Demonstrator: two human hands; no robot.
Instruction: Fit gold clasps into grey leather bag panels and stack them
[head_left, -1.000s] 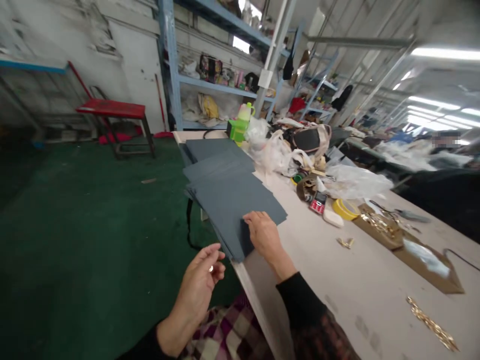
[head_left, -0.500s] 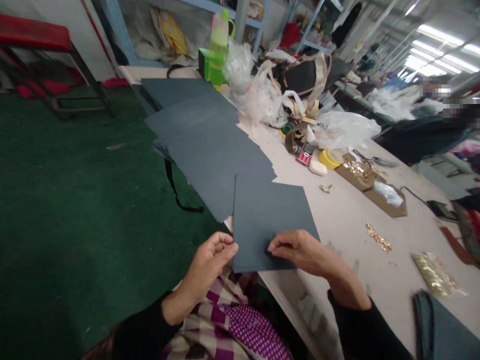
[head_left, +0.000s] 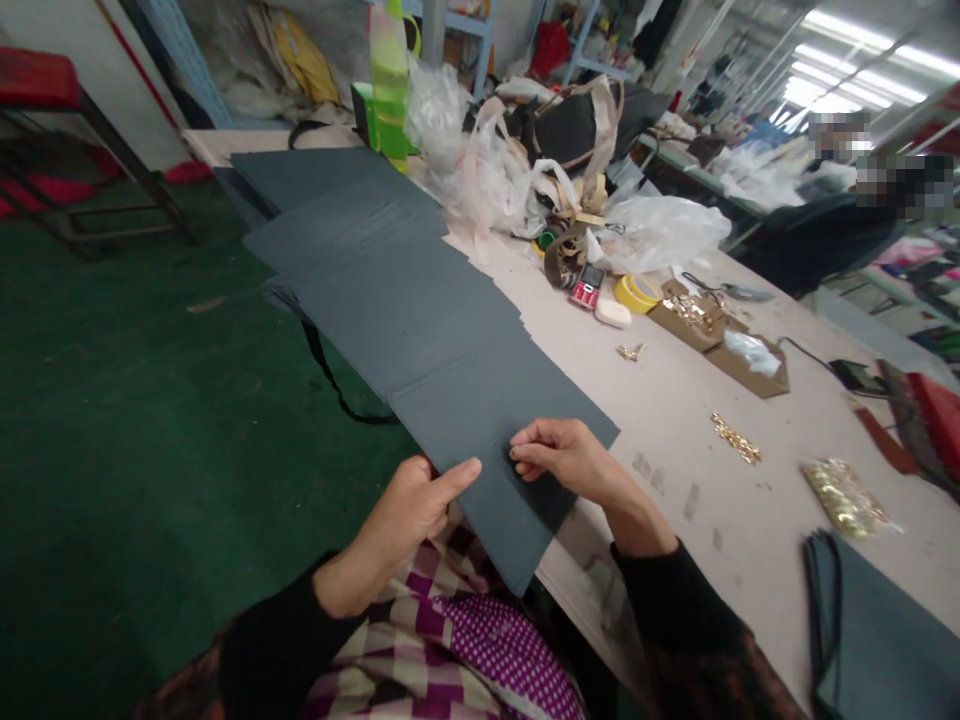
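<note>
My left hand (head_left: 409, 505) grips the near left edge of a dark blue-grey sheet (head_left: 480, 400), thumb on top and fingers hidden underneath. The sheet lies slanted, its near corner jutting past the table edge over my lap. Pinched between the thumb and fingertips of my right hand (head_left: 562, 455) is a small gold-coloured metal piece (head_left: 514, 454), just above the sheet's surface; its exact kind is too small to tell. Beyond, overlapping stacks of similar sheets (head_left: 390, 270) stretch along the table's left side.
Gold fittings lie in a pile (head_left: 735, 438), a plastic bag (head_left: 847, 495) and a cardboard box (head_left: 694, 318) on the pale table (head_left: 660, 400). A red phone (head_left: 587, 288) and yellow tape (head_left: 637, 294) sit farther back. Folded dark pieces (head_left: 885, 630) with straps lie at right.
The near sheet has turned, so its corner points toward my lap. My left hand has gone from its edge to gripping it. My right hand has shifted slightly up and left in view.
</note>
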